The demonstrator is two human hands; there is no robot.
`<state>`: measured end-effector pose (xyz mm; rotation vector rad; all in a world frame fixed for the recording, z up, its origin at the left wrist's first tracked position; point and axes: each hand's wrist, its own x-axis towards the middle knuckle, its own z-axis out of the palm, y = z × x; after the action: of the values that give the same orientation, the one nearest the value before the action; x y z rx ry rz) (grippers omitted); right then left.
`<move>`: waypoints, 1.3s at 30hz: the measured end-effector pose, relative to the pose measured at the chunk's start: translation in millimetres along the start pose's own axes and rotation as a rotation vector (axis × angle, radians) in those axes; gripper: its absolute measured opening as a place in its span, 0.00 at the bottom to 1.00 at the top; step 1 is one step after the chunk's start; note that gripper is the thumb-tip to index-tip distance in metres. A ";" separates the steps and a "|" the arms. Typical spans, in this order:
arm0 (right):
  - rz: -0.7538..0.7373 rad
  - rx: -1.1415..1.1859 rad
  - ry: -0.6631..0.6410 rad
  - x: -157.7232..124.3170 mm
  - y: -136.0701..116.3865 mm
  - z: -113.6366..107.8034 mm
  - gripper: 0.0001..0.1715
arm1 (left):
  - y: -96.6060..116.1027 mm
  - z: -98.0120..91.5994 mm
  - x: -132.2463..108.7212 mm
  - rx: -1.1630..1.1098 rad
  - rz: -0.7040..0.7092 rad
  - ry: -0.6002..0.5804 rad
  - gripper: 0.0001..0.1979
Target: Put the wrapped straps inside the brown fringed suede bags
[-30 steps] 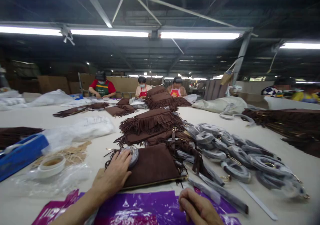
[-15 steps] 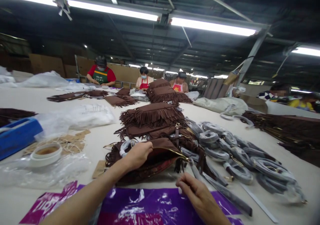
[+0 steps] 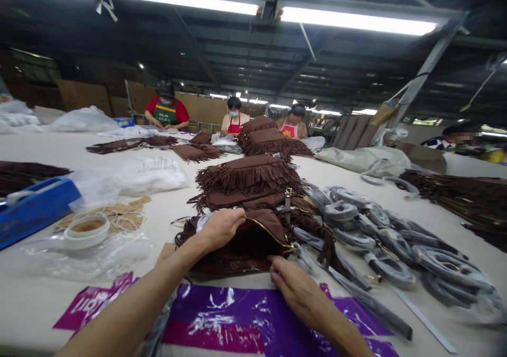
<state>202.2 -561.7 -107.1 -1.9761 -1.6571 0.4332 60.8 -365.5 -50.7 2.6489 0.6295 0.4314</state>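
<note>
A dark brown fringed handbag [image 3: 237, 265] lies in front of me, its gold zipper parted and its mouth gaping. My left hand [image 3: 222, 227] is closed on the far rim of that mouth, holding it up. At the near rim, by the zipper's right end, the fingers of my right hand [image 3: 292, 283] are closed on the bag's edge. Under my forearms and right hand lies a shiny purple and magenta plastic sheet [image 3: 222, 307]. Just behind, more brown fringed bags [image 3: 253, 175] are piled up. The bag's inside is dark.
Coiled straps in clear wrap [image 3: 392, 246] are heaped to the right, near a thin white strip [image 3: 425, 320]. On the left are a tape roll [image 3: 87, 230], a blue tray [image 3: 39, 209] and white plastic bags [image 3: 146, 175]. Several people [image 3: 166, 111] work across the table.
My right hand has moved up and left from above the purple sheet to the bag's near edge. The bag's mouth gapes wider, with my left hand still on its far rim.
</note>
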 end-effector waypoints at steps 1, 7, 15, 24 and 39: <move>0.000 0.021 -0.002 -0.5 -0.8 -0.9 0.10 | 0.4 -1.7 0.7 -0.001 0.001 -0.003 0.09; -0.078 0.341 -0.081 14.9 -33.7 -5.6 0.12 | -3.1 1.8 6.9 -0.041 0.005 -0.011 0.12; -0.125 0.673 -0.056 75.6 -43.3 7.5 0.13 | -22.0 7.5 -48.0 0.099 -0.008 -0.006 0.18; -0.188 0.394 -0.085 75.8 -38.8 22.6 0.13 | -70.9 11.2 -42.8 -0.294 -0.334 0.202 0.05; -0.138 0.388 -0.041 95.8 -44.8 64.3 0.11 | -95.4 22.1 -37.3 -0.945 -0.410 0.284 0.12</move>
<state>149.6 -451.1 -125.4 -1.5695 -1.5814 0.6885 2.6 -311.1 -118.7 1.5391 0.7773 0.7531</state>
